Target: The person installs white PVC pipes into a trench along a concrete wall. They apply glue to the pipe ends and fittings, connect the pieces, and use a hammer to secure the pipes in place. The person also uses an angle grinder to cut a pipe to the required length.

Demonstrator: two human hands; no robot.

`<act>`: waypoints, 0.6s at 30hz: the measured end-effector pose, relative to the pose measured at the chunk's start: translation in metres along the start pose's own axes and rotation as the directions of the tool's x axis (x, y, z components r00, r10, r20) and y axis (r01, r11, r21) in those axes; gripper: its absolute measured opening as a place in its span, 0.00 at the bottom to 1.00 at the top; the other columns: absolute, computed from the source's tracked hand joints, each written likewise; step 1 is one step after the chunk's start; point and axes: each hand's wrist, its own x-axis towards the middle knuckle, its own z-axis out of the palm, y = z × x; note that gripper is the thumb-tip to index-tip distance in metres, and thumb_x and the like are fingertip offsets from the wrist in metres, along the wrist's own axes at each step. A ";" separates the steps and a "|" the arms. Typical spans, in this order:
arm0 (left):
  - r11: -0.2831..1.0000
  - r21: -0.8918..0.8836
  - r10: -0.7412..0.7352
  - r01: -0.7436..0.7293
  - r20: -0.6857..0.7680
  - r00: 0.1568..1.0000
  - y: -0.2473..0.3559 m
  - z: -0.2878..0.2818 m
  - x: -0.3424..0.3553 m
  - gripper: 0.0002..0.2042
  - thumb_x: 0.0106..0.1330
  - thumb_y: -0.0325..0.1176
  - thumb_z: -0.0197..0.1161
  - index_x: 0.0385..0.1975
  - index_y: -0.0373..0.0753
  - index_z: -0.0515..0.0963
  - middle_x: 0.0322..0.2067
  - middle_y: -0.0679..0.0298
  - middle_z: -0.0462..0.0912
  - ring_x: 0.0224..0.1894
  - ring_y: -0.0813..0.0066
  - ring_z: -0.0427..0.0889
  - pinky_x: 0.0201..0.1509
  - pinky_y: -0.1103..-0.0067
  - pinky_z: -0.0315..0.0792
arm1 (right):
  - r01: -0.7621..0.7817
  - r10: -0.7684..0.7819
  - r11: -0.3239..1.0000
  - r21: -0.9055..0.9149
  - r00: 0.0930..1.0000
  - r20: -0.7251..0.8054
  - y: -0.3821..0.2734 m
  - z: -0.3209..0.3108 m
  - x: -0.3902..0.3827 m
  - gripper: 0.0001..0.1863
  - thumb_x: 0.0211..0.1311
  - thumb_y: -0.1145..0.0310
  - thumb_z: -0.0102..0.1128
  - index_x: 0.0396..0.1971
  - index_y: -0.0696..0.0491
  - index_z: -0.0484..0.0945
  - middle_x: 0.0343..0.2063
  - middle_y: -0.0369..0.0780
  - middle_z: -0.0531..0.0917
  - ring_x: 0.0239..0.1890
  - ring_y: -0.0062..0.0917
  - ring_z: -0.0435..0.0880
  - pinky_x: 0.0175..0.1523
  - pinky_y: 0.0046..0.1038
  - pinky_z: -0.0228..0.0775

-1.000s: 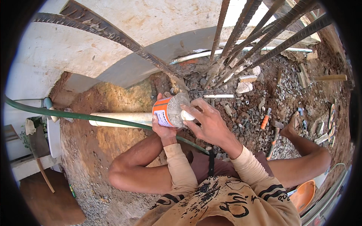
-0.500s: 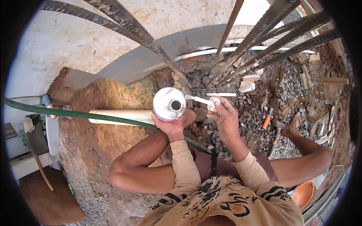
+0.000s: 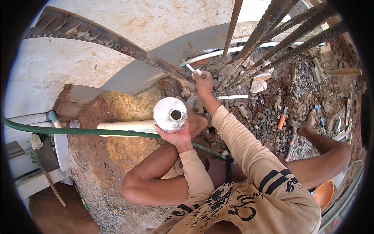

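Head view: the ground is bare earth, a sandy orange mound (image 3: 117, 105) at nine o'clock from the picture's centre and a spread of grey gravel and rubble (image 3: 272, 105) from one to three o'clock. A pale plastered wall (image 3: 128, 31) fills the top, with a grey shadowed band along its foot. The person sits on the ground, knees drawn up and bare legs spread to either side.

Rusty ribbed steel bars (image 3: 280, 35) rise from the gravel at one o'clock and fan toward the upper rim; another long bar (image 3: 101, 41) crosses from eleven o'clock down to the same spot, standing between the camera and the wall. A green hose (image 3: 78, 132) runs from nine o'clock across the mound, passing over a white pipe (image 3: 124, 125) that lies on the earth. A thinner white pipe (image 3: 233, 50) lies along the wall's foot at twelve o'clock, and a short length (image 3: 233, 97) rests on the gravel. An orange-handled tool (image 3: 281, 121) and a hammer (image 3: 291, 140) lie at three o'clock, an orange bowl (image 3: 323, 193) at four.

The left hand (image 3: 177, 136) grips a round metal can (image 3: 170, 114) from below, its open neck facing the camera, near the centre. The right hand (image 3: 204, 82) is stretched out to twelve o'clock, well apart from the can, fingers closed on a small white brush-like applicator (image 3: 193, 69) at the base of the bars.
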 end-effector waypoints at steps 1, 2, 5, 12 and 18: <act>1.000 0.002 0.009 -0.009 -0.014 1.000 0.002 -0.001 0.000 0.35 0.71 0.69 0.54 0.71 0.55 0.70 0.62 0.62 0.80 0.55 0.52 0.85 0.43 0.51 0.87 | 0.029 -0.031 0.998 -0.047 0.999 -0.043 0.007 0.009 0.001 0.24 0.63 0.58 0.77 0.50 0.58 0.79 0.39 0.42 0.89 0.41 0.28 0.88 0.51 0.34 0.78; 1.000 0.014 0.016 -0.016 -0.034 0.999 0.003 -0.002 -0.001 0.35 0.71 0.69 0.53 0.71 0.54 0.70 0.62 0.61 0.80 0.55 0.52 0.85 0.43 0.51 0.87 | 0.013 -0.015 0.999 -0.043 0.999 -0.047 0.012 0.013 0.004 0.25 0.62 0.57 0.77 0.49 0.58 0.79 0.40 0.43 0.89 0.42 0.30 0.88 0.52 0.35 0.78; 0.999 0.041 0.036 -0.034 -0.052 0.998 0.009 -0.006 0.000 0.35 0.72 0.69 0.52 0.71 0.54 0.70 0.62 0.61 0.80 0.56 0.52 0.85 0.43 0.51 0.87 | -0.018 0.014 0.997 -0.075 0.999 -0.049 0.017 0.023 0.002 0.25 0.60 0.55 0.79 0.48 0.57 0.80 0.40 0.45 0.88 0.44 0.36 0.88 0.53 0.38 0.77; 0.998 0.039 0.040 -0.039 -0.040 0.998 0.004 -0.006 0.000 0.34 0.73 0.68 0.51 0.71 0.54 0.69 0.61 0.60 0.80 0.54 0.53 0.86 0.42 0.53 0.88 | -0.005 -0.021 0.945 -0.328 0.997 -0.075 0.024 0.001 -0.005 0.26 0.58 0.54 0.79 0.45 0.57 0.78 0.40 0.49 0.87 0.46 0.46 0.87 0.56 0.44 0.75; 1.000 0.014 0.018 -0.018 0.030 0.999 0.001 -0.008 0.002 0.34 0.73 0.68 0.51 0.71 0.53 0.69 0.61 0.60 0.81 0.54 0.53 0.86 0.42 0.53 0.88 | 0.049 -0.066 0.952 -0.304 0.997 -0.046 0.004 0.002 0.019 0.19 0.67 0.64 0.75 0.44 0.60 0.75 0.36 0.44 0.88 0.33 0.28 0.92 0.39 0.30 0.80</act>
